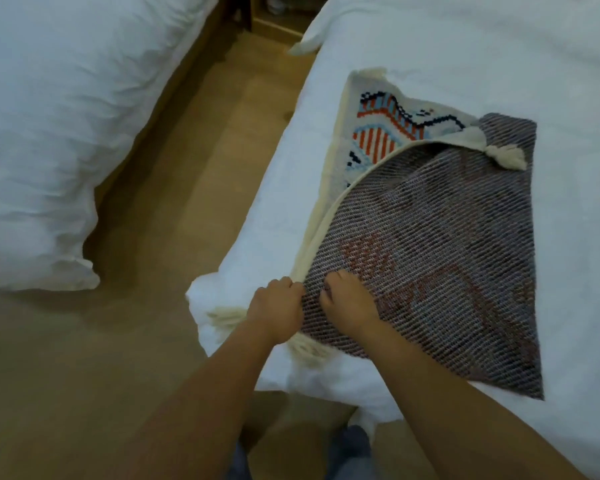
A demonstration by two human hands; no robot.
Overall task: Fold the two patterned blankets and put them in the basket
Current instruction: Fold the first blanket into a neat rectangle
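One patterned blanket (pixel 440 237) lies on the near corner of the white bed (pixel 499 46), folded over so its dull grey-purple back faces up. A strip of its bright face with orange, blue and black pattern shows at the far left, edged in cream with tassels. My left hand (pixel 278 306) grips the blanket's near-left cream edge with curled fingers. Just to the right of it, my right hand (pixel 347 299) rests on the grey back with its fingers bent into the fabric. No second blanket and no basket are in view.
A second white bed (pixel 59 133) fills the left side. A strip of tan wooden floor (pixel 187 168) runs between the two beds. Dark furniture stands at the far end of that gap. My feet show at the bottom edge.
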